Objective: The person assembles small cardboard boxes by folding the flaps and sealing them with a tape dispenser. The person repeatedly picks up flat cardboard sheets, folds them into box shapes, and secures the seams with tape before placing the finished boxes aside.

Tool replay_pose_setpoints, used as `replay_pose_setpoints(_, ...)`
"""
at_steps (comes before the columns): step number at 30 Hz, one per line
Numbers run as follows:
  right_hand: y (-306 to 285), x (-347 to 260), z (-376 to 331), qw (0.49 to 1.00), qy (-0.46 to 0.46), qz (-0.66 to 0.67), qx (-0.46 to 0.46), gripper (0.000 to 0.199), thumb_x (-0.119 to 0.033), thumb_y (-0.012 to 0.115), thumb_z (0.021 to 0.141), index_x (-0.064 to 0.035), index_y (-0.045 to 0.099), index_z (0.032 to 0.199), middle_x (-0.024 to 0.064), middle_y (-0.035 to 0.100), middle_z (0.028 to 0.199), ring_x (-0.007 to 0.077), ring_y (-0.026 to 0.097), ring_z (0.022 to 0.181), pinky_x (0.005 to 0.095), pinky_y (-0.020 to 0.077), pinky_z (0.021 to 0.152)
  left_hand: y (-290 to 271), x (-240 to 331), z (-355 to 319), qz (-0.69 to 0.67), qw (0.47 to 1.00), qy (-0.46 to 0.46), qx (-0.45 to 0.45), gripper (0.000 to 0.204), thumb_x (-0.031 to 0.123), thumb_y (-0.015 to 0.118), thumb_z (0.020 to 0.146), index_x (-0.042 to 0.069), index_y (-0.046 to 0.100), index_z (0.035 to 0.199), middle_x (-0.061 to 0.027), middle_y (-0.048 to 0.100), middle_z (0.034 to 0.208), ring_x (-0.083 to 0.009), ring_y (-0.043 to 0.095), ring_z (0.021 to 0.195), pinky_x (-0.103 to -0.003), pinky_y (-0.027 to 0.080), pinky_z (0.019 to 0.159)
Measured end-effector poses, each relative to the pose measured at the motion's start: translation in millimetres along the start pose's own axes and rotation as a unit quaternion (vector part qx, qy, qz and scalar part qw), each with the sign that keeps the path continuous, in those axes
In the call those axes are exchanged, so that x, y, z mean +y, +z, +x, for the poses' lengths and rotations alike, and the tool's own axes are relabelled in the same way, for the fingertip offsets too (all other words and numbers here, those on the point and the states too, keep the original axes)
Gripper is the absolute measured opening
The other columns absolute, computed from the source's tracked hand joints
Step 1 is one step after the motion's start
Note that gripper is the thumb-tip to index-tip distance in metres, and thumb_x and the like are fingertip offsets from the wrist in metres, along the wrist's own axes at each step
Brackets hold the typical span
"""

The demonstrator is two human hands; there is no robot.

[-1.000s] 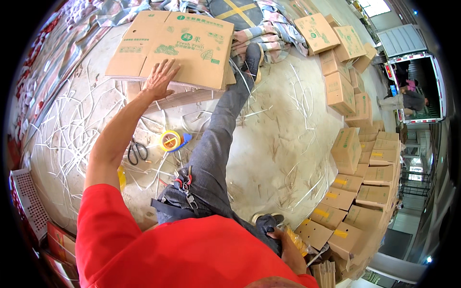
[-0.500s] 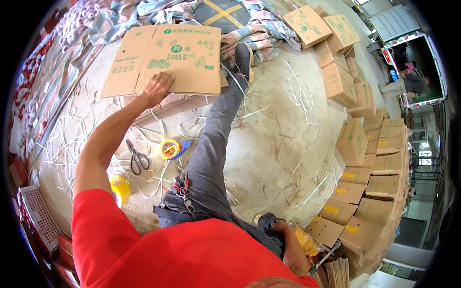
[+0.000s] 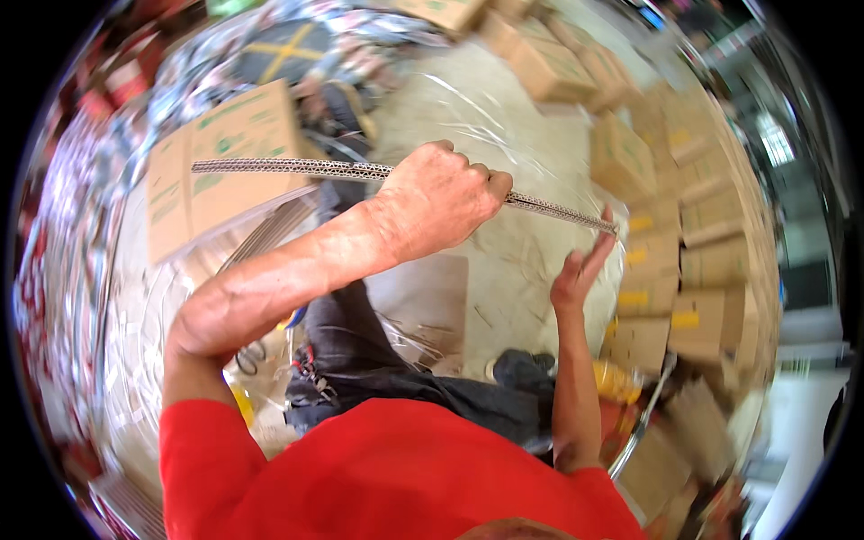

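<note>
Edge-on in front of me is a flattened cardboard carton (image 3: 279,166), showing only its long fluted edge. My left hand (image 3: 443,193) is wrapped over that edge near the middle, fingers closed. At the carton's right end is my right hand (image 3: 580,270), its fingers stretched out and apart. Its fingertips reach the end of the board, but I cannot tell whether they press on it. To the left lies a pile of flattened cartons (image 3: 243,126) with green print, partly behind my left forearm.
Rows of made-up cartons (image 3: 711,261), some with yellow tape, line the right side. Scissors (image 3: 249,360) lie on the floor near my left elbow. White straps (image 3: 477,112) are strewn about. A striped cloth (image 3: 193,72) spreads at the far left.
My left hand has left the pile and now holds a flattened carton up in front of me. My right hand has risen from beside my leg to its right end. The view has turned right.
</note>
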State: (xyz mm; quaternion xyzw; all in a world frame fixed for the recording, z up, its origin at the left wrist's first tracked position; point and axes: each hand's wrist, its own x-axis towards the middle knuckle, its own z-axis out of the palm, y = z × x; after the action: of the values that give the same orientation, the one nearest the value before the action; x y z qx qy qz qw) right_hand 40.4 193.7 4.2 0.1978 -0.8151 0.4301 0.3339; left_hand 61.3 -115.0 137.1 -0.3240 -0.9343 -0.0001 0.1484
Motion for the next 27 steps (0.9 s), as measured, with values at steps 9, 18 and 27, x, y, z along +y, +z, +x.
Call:
replay_pose_setpoints(9, -93, 59, -33, 0.898, 0.329, 0.106, 0.272, 0.045, -0.037, 0.063, 0.105, 0.0003, 0.049, 0.126, 0.0124, 0.058, 0.119, 0.0187, 0.05, 0.11, 0.0388, 0.039, 0.105, 74, 113, 109, -0.227, 0.965, 0.107, -0.075, 0.017, 0.019, 0.062, 0.095, 0.005, 0.068, 0.101, -0.0185, 0.075, 0.09, -0.0384, 0.073, 0.089, -0.05, 0.056, 0.079)
replay_pose_setpoints(18, -109, 123, -123, 0.865, 0.438, 0.012, 0.246, 0.071, -0.055, 0.046, 0.109, 0.004, 0.04, 0.148, 0.0203, 0.049, 0.148, 0.0301, 0.045, 0.138, 0.04, 0.0296, 0.119, 121, 30, 19, -0.387, 0.832, 0.011, -0.397, 0.047, 0.045, 0.059, 0.102, 0.004, 0.068, 0.124, -0.023, 0.071, 0.118, -0.039, 0.065, 0.113, -0.047, 0.051, 0.097)
replay_pose_setpoints(27, -102, 86, -118, 0.83, 0.506, 0.018, 0.235, 0.089, -0.061, 0.041, 0.107, 0.002, 0.016, 0.165, 0.0194, 0.025, 0.17, 0.0342, 0.028, 0.155, 0.042, 0.0257, 0.125, 141, 1, -68, -0.635, 0.699, -0.026, -0.329, 0.061, 0.053, 0.06, 0.103, 0.001, 0.067, 0.134, -0.0172, 0.071, 0.126, -0.0262, 0.064, 0.119, -0.038, 0.048, 0.103)
